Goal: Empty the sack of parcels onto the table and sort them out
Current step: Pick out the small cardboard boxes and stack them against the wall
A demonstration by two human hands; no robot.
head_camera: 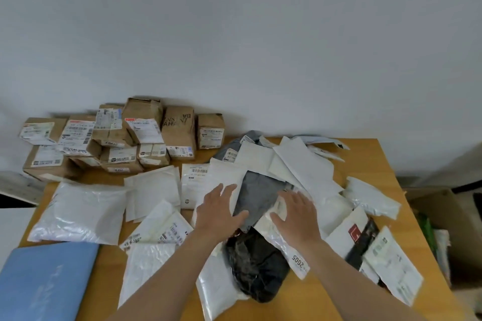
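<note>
Soft mailers lie in a loose heap across the wooden table [386, 164]. My left hand [220, 212] is spread flat over a white mailer beside a grey mailer [260, 193] at the heap's middle. My right hand [296, 212] reaches with straight fingers onto a white labelled mailer [280, 238] just right of the grey one. A black plastic parcel [257, 266] lies below both hands, between my forearms. Several brown cardboard boxes [117, 138] are stacked at the table's back left against the wall. No sack is visible.
A large white padded bag [80, 212] and a blue mailer [44, 279] lie at the left front. More white mailers [373, 197] spread to the right edge. An open cardboard box [443, 216] stands on the floor to the right of the table.
</note>
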